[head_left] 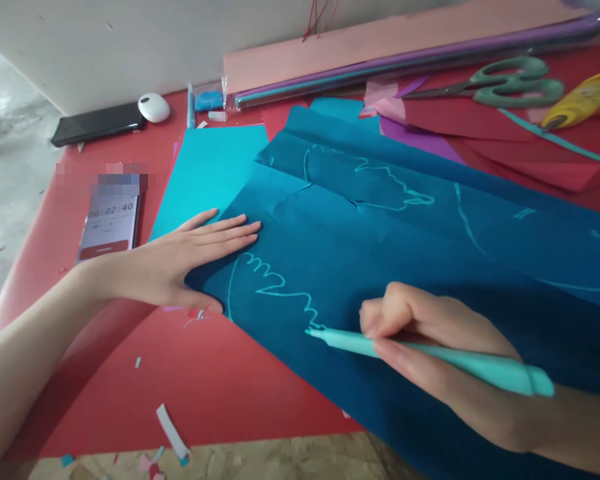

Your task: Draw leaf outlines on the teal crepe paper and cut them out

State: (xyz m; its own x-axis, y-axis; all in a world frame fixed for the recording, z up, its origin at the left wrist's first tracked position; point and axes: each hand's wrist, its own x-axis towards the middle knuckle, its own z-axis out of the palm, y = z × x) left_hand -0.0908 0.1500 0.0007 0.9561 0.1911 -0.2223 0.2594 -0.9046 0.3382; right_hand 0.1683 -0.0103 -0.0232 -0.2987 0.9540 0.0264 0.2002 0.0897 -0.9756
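Item 1, dark blue sheet: lying flat across the centre and right of the frame, overlapping a turquoise sheet at upper left. I am reading creases across it and pale wavy outlines drawn on it. I am judging it thin, light, soft and easy to tear or slide. The safest hold looks like a flat palm beside the line, or a pinch at a free edge.

Item 2, mint pen: its tip is touching the sheet at the end of the lower outline, in the lower centre.

Item 3, right hand: its fingers are clenching the pen barrel, with the hand resting on the sheet.

Item 4, left hand: its fingers are lying released and straight, grasping nothing, pressing the sheet's left corner down.

Item 5, red counter: it is carrying everything, with paper scraps lying at lower left.

Item 6, phone showing a timer: sitting at left, just above the left wrist.

Item 7, black phone and a small white oval object: sitting at upper left.

Item 8, red and purple sheets, green scissors and a yellow glue gun: lying at upper right.

Item 9, long pink paper stack: running along the top edge.
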